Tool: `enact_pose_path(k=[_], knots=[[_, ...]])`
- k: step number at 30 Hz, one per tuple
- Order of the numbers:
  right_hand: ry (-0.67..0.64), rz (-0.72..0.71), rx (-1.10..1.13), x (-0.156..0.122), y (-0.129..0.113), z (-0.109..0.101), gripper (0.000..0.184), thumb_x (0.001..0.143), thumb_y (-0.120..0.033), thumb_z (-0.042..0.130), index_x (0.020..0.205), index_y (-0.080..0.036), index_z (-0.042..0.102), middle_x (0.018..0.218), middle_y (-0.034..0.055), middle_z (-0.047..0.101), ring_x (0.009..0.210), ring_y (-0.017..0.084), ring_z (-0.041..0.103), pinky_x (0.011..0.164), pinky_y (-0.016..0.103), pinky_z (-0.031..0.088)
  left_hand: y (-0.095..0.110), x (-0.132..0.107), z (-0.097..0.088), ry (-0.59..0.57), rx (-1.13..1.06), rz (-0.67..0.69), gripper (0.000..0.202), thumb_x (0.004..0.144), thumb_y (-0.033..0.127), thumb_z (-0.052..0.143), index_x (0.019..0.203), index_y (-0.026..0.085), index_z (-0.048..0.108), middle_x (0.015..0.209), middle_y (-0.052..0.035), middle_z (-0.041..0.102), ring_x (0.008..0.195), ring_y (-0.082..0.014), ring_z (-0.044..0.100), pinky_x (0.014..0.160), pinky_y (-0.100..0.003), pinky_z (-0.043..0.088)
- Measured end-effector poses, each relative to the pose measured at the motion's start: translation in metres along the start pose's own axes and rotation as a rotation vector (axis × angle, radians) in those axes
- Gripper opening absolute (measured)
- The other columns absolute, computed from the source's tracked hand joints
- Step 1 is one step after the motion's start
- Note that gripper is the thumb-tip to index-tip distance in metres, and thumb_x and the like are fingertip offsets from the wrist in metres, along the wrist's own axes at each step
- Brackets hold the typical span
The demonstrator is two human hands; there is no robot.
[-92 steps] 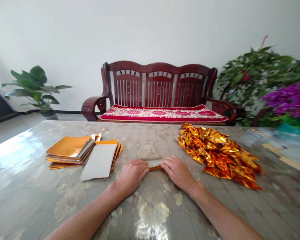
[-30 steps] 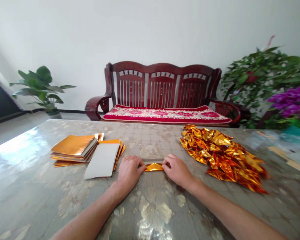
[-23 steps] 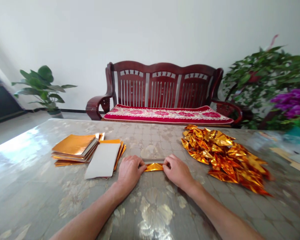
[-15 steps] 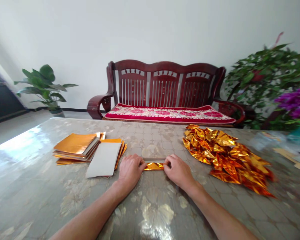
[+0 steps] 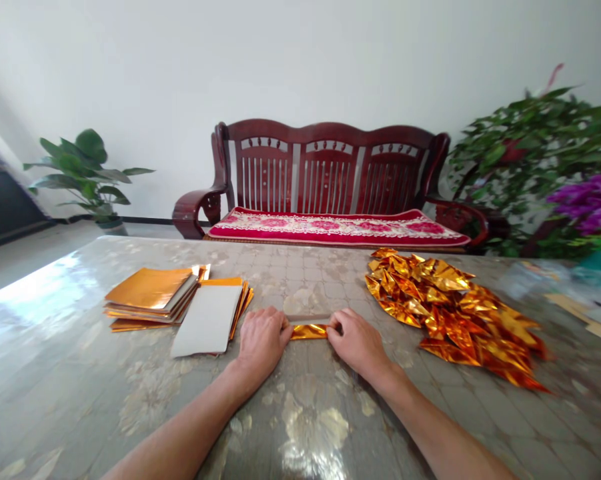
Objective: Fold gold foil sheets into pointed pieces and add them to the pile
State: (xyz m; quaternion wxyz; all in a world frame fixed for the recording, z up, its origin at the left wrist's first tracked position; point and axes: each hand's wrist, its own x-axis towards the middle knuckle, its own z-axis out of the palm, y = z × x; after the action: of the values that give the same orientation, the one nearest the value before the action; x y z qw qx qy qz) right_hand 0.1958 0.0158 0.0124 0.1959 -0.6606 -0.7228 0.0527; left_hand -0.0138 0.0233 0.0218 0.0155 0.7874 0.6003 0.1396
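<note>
Between my hands, flat on the table, lies a sheet of gold foil paper (image 5: 309,331) with a shiny folded strip along its near side and a pale strip behind it. My left hand (image 5: 264,337) pinches its left end, and my right hand (image 5: 356,340) pinches the right end. The fingertips hide both ends of the sheet. Left of my left hand sits a stack of foil paper sheets (image 5: 207,320), pale side up, beside another stack with its gold side (image 5: 147,288) up. A heap of folded gold foil pieces (image 5: 450,310) lies right of my right hand.
The table (image 5: 170,427) has a glossy patterned cover. Clear plastic wrapping (image 5: 535,279) and pale card (image 5: 580,317) lie at its right edge. Behind stands a wooden bench (image 5: 330,173) with a red cushion. Potted plants (image 5: 93,177) and purple flowers (image 5: 587,200) flank it.
Both hands keep their hold on the foil paper, almost in place. The gold strip between them looks slightly flatter. The view has shifted a little.
</note>
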Motion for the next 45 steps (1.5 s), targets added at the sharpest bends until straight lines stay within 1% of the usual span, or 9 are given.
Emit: enact_pose_path(k=[9,17,22,26,32,35,39,42,45], knots=[[-0.011,0.044,-0.027,0.001,-0.002,-0.002,0.013,0.085,-0.024,0.055,0.073,-0.022,0.06,0.083,-0.0027,0.062,0.073,0.011,0.055,0.056,0.026,0.023,0.002,-0.001,-0.004,-0.03,0.009,-0.016,0.022,0.091,0.034,0.054,0.078,0.021,0.067,0.086,-0.0034,0.069,0.085,-0.0207,0.062,0.074,-0.032,0.034],[0.011,0.041,-0.04,-0.001,-0.001,0.0,0.014,0.086,-0.026,0.056,0.073,-0.023,0.06,0.084,-0.0029,0.062,0.073,0.012,0.056,0.055,0.026,0.022,0.001,-0.001,0.0,-0.035,0.018,-0.022,0.018,0.091,0.034,0.055,0.082,0.022,0.064,0.087,-0.002,0.067,0.086,-0.0202,0.062,0.074,-0.032,0.034],[0.036,0.03,-0.004,-0.001,0.002,0.001,0.011,0.086,-0.029,0.06,0.076,-0.023,0.06,0.084,-0.0028,0.063,0.074,0.012,0.057,0.056,0.026,0.024,-0.002,-0.001,0.002,-0.005,-0.022,-0.01,0.012,0.089,0.033,0.059,0.083,0.022,0.06,0.084,0.0006,0.065,0.083,-0.0186,0.061,0.073,-0.03,0.034],[0.042,0.016,0.01,-0.001,0.004,0.003,0.014,0.088,-0.032,0.059,0.077,-0.023,0.061,0.085,-0.0025,0.063,0.076,0.013,0.059,0.058,0.026,0.026,-0.001,-0.002,-0.001,0.002,-0.013,0.009,0.01,0.089,0.032,0.061,0.086,0.022,0.059,0.085,0.0001,0.064,0.084,-0.0195,0.06,0.075,-0.031,0.037],[0.037,0.006,-0.011,-0.001,0.003,0.002,0.016,0.089,-0.032,0.059,0.076,-0.023,0.061,0.085,-0.0022,0.064,0.078,0.014,0.06,0.06,0.026,0.029,0.005,-0.006,0.0,0.068,0.022,0.132,0.006,0.092,0.024,0.058,0.094,0.023,0.064,0.102,-0.0036,0.061,0.095,-0.0209,0.056,0.081,-0.033,0.041],[0.037,0.0,-0.028,-0.002,0.003,0.001,0.017,0.09,-0.033,0.059,0.076,-0.023,0.061,0.085,-0.0019,0.064,0.079,0.014,0.061,0.059,0.026,0.028,0.004,-0.005,0.005,0.033,0.02,0.254,0.013,0.096,0.022,0.052,0.092,0.022,0.065,0.099,-0.0031,0.062,0.093,-0.0194,0.056,0.079,-0.03,0.044],[0.046,-0.002,-0.038,-0.002,0.003,0.001,0.018,0.09,-0.032,0.058,0.076,-0.023,0.061,0.085,-0.0017,0.064,0.079,0.014,0.061,0.06,0.026,0.029,0.004,-0.006,0.009,-0.032,0.041,0.402,0.013,0.097,0.023,0.051,0.1,0.023,0.064,0.096,-0.0023,0.063,0.092,-0.0195,0.057,0.08,-0.03,0.046],[0.046,0.001,-0.03,-0.001,0.003,0.001,0.017,0.09,-0.032,0.059,0.076,-0.022,0.061,0.085,-0.0017,0.065,0.079,0.014,0.061,0.06,0.026,0.029,0.008,-0.011,0.005,-0.066,0.126,0.43,0.015,0.096,0.02,0.052,0.108,0.021,0.062,0.096,-0.0038,0.064,0.092,-0.0216,0.059,0.081,-0.034,0.048],[0.048,0.004,-0.02,-0.001,0.003,0.002,0.017,0.09,-0.032,0.059,0.076,-0.023,0.061,0.085,-0.0018,0.065,0.079,0.014,0.061,0.061,0.025,0.029,0.017,-0.017,0.0,-0.066,0.209,0.43,0.028,0.095,0.02,0.052,0.123,0.02,0.055,0.098,-0.0053,0.063,0.09,-0.0236,0.06,0.078,-0.037,0.049]])
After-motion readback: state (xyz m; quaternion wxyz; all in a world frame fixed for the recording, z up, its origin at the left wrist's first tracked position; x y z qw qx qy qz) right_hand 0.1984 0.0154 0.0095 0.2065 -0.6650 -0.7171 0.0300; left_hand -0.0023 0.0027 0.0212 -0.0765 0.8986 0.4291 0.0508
